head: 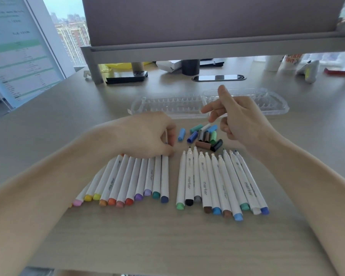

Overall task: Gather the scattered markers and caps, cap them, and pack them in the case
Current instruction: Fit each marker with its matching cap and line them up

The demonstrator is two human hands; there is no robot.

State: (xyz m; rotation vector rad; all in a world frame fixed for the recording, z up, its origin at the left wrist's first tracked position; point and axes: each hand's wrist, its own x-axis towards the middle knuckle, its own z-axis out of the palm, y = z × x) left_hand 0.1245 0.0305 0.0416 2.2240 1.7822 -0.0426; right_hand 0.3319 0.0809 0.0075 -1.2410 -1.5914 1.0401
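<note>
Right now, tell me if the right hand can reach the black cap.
Probably yes: the right hand hovers empty just right of the caps, and the black cap lies uncovered at the pile's near right edge.

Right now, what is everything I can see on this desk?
Left marker row: about eleven, white barrels, pink-to-navy ends, near left.
Right marker row: ten, white, uncapped, near right.
Loose caps: about ten, blues, greens, browns, black, beyond the right row.
Case: one, clear, open, behind the caps.
Phone: one, black, under the shelf.
Left hand: curled over the left row's far ends.
Right hand: raised above the caps, empty.
</note>
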